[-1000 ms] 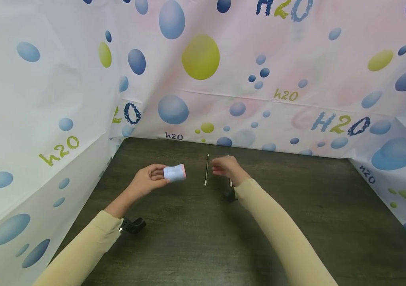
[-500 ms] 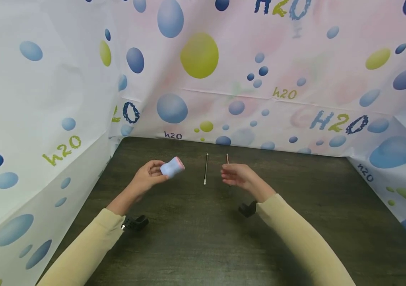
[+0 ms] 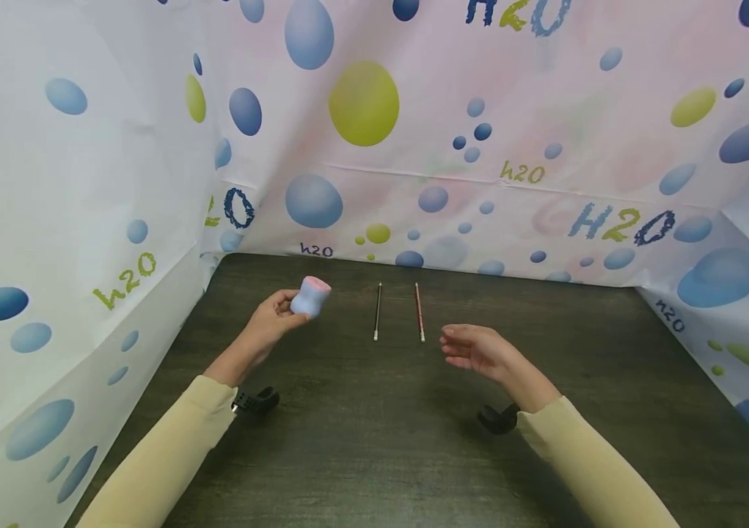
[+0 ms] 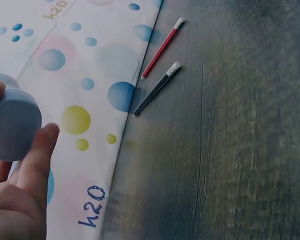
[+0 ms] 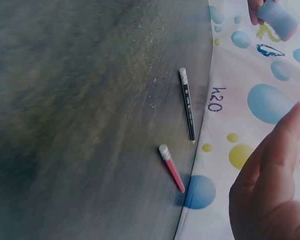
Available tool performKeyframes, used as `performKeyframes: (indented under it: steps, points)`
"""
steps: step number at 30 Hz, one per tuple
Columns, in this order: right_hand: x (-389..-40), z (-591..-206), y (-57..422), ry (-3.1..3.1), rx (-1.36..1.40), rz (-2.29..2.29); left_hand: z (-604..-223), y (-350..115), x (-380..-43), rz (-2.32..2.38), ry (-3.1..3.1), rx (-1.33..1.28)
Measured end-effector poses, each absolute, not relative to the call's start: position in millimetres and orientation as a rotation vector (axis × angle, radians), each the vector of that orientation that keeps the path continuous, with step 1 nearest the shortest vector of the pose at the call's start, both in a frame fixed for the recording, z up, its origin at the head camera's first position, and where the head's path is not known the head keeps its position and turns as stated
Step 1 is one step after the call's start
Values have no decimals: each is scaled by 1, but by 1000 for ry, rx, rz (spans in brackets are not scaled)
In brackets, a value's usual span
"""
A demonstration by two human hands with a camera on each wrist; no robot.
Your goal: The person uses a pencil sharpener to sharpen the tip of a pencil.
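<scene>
My left hand [image 3: 267, 326] pinches a small light-blue piece [image 3: 311, 296] with a narrowed waist and a pink end, thumb on one side and fingers on the other. It is held raised, the pink end tilted up; its exact kind I cannot tell. The left wrist view shows its smooth, rounded blue end. A black pencil [image 3: 377, 312] and a red pencil [image 3: 419, 312] lie side by side on the table, white eraser ends toward me. My right hand [image 3: 480, 350], fingers relaxed and holding nothing, hovers just right of the red pencil's eraser end.
The dark wooden table [image 3: 374, 447] runs back to a white sheet [image 3: 546, 95] printed with blue and green bubbles, which also rises on both sides. A black wrist strap with a camera [image 3: 258, 401] is on the left wrist, another [image 3: 498, 419] on the right.
My right hand has drawn back and right from above the red pencil, uncovering it. My left hand has tipped the blue piece from lying sideways to pink end up, shifting slightly away from me.
</scene>
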State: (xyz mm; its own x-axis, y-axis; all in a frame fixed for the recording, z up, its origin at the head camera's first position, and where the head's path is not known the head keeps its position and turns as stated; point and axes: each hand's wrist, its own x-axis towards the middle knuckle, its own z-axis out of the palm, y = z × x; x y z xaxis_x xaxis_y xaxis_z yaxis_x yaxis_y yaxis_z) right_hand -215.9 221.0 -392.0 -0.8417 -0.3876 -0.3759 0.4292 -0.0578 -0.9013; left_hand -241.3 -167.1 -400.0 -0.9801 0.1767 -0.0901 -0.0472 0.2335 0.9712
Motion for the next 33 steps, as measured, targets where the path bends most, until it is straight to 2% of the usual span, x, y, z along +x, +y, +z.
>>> performKeyframes:
  steps: [17, 33]
  points:
    - [-180, -396, 261, 1687, -210, -1881, -399, -158, -281, 1852, 2344, 37]
    - [-159, -408, 275, 1773, -217, -1800, -424, -148, -317, 1552, 2642, -68]
